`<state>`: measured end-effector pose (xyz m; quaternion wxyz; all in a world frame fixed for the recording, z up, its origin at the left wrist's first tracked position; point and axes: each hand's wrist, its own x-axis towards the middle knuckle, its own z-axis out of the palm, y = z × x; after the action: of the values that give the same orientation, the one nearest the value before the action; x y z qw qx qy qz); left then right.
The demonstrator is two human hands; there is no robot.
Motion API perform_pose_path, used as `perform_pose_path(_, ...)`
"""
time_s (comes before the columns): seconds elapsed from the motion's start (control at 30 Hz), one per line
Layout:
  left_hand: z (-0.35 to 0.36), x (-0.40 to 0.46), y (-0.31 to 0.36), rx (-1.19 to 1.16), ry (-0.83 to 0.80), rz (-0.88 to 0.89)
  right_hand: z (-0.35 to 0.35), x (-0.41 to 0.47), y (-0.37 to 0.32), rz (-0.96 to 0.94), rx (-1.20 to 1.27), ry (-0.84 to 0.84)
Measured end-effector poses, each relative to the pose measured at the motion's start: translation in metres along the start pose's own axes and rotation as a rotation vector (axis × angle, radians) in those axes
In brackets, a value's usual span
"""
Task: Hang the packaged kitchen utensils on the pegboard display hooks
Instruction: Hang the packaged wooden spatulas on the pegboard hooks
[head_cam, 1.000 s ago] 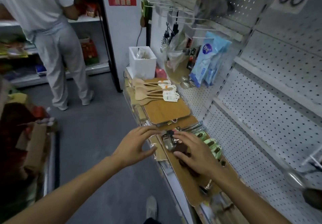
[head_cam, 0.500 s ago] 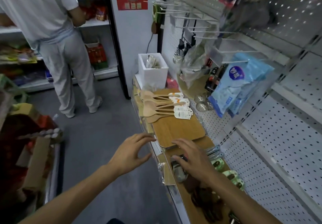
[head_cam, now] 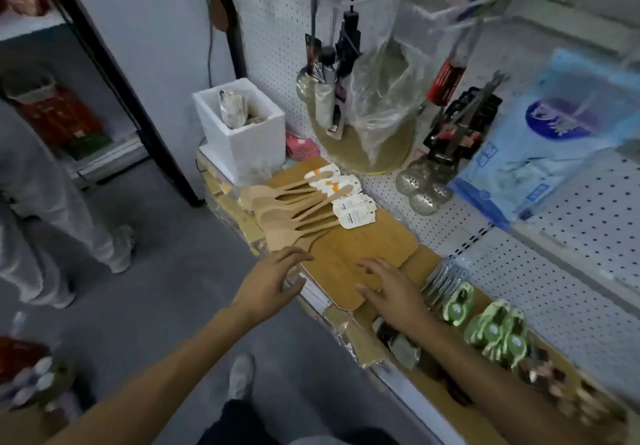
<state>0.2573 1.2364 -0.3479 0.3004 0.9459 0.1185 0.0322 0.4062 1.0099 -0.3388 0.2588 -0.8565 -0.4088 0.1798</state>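
Wooden board (head_cam: 360,250) now under right hand (head_cam: 391,292); left hand (head_cam: 268,283) beside, empty.

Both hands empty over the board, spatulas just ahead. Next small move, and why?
Probably reach the left hand forward to the nearest wooden spatulas and grip one by its handle. Both hands are open and hold nothing; the right hand hovers over the bamboo board, and the spatulas lie unhung.
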Motion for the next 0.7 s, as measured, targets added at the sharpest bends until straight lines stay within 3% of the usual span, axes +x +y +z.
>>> perform_pose_path(0.13,-0.022,0.047,-0.068,0.004,-0.114,0.065,0.034,0.049,-0.028,0.232,0.064,0.097)
perform_pose_path(0.33,-0.018,0.131,-0.144,0.082,-0.257,0.154,0.080,0.130,-0.030,0.486,0.026,0.106)
perform_pose_path(0.6,0.095,0.233,-0.215,0.081,-0.340,0.049,0.178,0.251,0.073,0.887,0.379,0.144)
perform_pose_path(0.7,0.146,0.265,-0.226,0.042,-0.325,-0.019,0.220,0.293,0.117,0.944,0.448,0.162)
